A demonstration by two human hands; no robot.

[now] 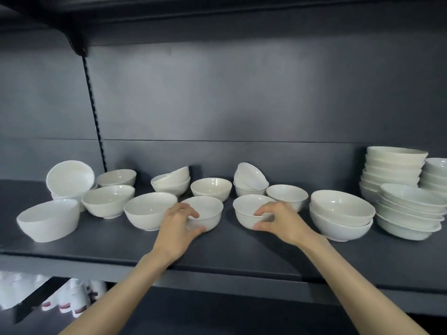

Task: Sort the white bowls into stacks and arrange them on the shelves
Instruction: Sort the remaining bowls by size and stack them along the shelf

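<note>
Many white bowls stand loose on a dark grey shelf. My left hand grips the near rim of a small white bowl at the middle, fingers over the rim and thumb on the outer wall. My right hand grips a second small bowl just to the right in the same way. Both bowls rest on the shelf. A larger bowl touches the left side of the left-hand bowl.
Loose and tilted bowls fill the shelf's left half. Two nested big bowls sit to the right, with taller stacks of shallow bowls at the far right. An upper shelf overhangs. White bottles stand below left.
</note>
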